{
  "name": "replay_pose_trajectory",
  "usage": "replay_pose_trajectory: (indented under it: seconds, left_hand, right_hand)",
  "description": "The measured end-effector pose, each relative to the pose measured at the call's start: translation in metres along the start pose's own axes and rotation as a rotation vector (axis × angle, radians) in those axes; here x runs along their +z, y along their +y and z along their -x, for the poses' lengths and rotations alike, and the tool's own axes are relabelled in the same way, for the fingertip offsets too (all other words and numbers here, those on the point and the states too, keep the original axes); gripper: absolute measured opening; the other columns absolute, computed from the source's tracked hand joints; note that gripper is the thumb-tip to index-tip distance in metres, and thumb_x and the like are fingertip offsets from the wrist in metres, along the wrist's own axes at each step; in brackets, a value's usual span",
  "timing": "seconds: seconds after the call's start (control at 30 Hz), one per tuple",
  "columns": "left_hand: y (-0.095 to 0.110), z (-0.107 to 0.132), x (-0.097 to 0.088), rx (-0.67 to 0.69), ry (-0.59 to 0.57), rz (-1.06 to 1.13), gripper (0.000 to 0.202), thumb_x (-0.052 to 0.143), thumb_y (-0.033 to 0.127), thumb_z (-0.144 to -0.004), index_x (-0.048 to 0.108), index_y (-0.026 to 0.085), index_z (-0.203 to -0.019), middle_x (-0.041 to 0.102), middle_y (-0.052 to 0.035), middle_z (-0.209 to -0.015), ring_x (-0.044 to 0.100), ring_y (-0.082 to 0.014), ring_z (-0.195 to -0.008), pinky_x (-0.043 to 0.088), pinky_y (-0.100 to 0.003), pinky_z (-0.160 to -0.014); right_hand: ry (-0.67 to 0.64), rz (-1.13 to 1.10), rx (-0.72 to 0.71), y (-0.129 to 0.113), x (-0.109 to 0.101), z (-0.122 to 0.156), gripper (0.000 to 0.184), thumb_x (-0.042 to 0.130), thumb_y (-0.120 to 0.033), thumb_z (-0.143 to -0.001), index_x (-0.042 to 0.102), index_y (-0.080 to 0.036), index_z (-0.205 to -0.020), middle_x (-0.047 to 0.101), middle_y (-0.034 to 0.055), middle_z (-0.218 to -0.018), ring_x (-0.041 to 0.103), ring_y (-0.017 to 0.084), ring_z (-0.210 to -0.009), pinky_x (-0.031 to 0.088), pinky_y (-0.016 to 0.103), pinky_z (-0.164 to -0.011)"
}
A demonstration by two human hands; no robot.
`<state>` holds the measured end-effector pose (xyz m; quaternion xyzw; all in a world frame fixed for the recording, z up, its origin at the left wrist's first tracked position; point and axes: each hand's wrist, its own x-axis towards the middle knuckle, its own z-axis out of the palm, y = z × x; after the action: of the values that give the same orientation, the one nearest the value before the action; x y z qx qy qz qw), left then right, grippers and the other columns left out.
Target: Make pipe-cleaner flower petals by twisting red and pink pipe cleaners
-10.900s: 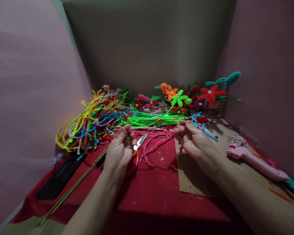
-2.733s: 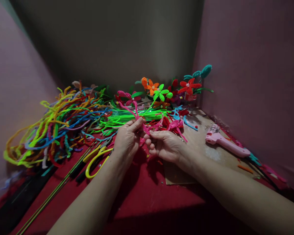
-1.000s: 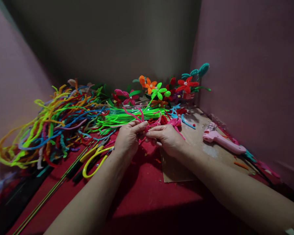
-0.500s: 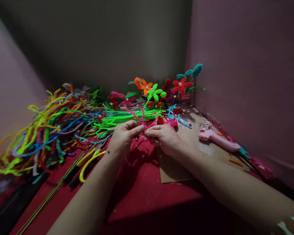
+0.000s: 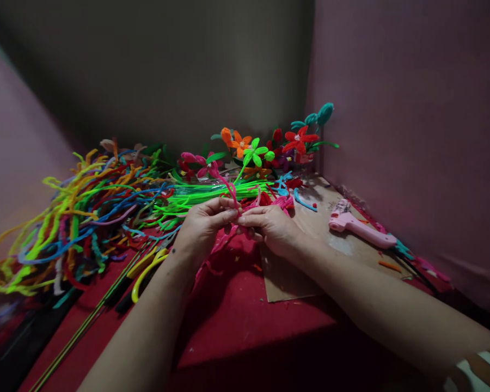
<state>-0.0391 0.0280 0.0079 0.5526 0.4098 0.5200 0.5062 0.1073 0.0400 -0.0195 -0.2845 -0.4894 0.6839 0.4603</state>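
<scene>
A pink pipe cleaner [image 5: 231, 189] rises from between my fingertips and leans up to the left. My left hand [image 5: 206, 226] pinches it between thumb and forefinger. From the other side my right hand [image 5: 274, 227] grips it too, its fingertips almost touching those of the left. Fingers cover the exact spot where it is held. More pink fuzzy strands hang below the hands, and pink pieces [image 5: 283, 203] lie just behind the right hand.
Loose coloured pipe cleaners [image 5: 77, 218] are heaped at left, with green stems [image 5: 212, 191] behind my hands. Yellow-handled pliers [image 5: 147, 272] lie by my left forearm. A pink glue gun [image 5: 361, 228] rests on cardboard [image 5: 288, 277] at right. Fuzzy flowers [image 5: 255, 152] stand at the back.
The two upright pink strands, apart before, now run close together above my fingers. Both hands keep their pinch; the whole view has shifted slightly.
</scene>
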Motion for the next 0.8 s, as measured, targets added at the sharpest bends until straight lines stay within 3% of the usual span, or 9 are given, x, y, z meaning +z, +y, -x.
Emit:
replay_pose_trajectory:
  seconds: [0.37, 0.57, 0.67, 0.8]
  left_hand:
    - [0.0, -0.001, -0.001, -0.096, 0.021, 0.035, 0.015, 0.074, 0.019, -0.06, 0.066, 0.014, -0.073, 0.066, -0.0024, -0.07, 0.057, -0.0088, -0.059, 0.041, -0.02, -0.058]
    - [0.002, 0.0, -0.001, -0.055, 0.041, -0.012, 0.013, 0.073, 0.019, -0.061, 0.064, 0.014, -0.068, 0.061, 0.0004, -0.064, 0.051, -0.0068, -0.053, 0.038, -0.02, -0.054]
    - [0.005, 0.0, -0.003, -0.008, -0.006, -0.128, 0.011, 0.07, 0.022, -0.064, 0.065, 0.015, -0.072, 0.06, 0.0011, -0.064, 0.05, -0.0077, -0.054, 0.038, -0.02, -0.055]
    - [0.009, 0.0, -0.011, 0.139, -0.095, -0.426, 0.012, 0.067, 0.027, -0.069, 0.069, 0.018, -0.077, 0.062, -0.0037, -0.078, 0.056, -0.0156, -0.074, 0.042, -0.026, -0.071]
  right_hand:
    - [-0.008, 0.051, -0.019, -0.001, 0.002, 0.0, 0.018, 0.065, -0.022, -0.062, 0.056, -0.014, -0.048, 0.044, -0.0052, -0.041, 0.033, 0.004, -0.038, 0.019, 0.024, -0.041]
    - [-0.013, 0.041, 0.007, -0.004, 0.003, 0.001, 0.014, 0.065, -0.022, -0.062, 0.06, -0.013, -0.052, 0.05, -0.0029, -0.043, 0.035, 0.005, -0.038, 0.019, 0.023, -0.041]
    - [-0.003, 0.074, 0.024, -0.004, 0.003, 0.001, 0.011, 0.064, -0.021, -0.062, 0.062, -0.012, -0.056, 0.057, 0.0004, -0.05, 0.036, 0.005, -0.039, 0.019, 0.023, -0.041]
    - [-0.016, 0.128, 0.023, -0.007, 0.001, 0.001, 0.011, 0.062, -0.019, -0.063, 0.062, -0.012, -0.055, 0.056, 0.0002, -0.048, 0.036, 0.005, -0.039, 0.019, 0.023, -0.041]
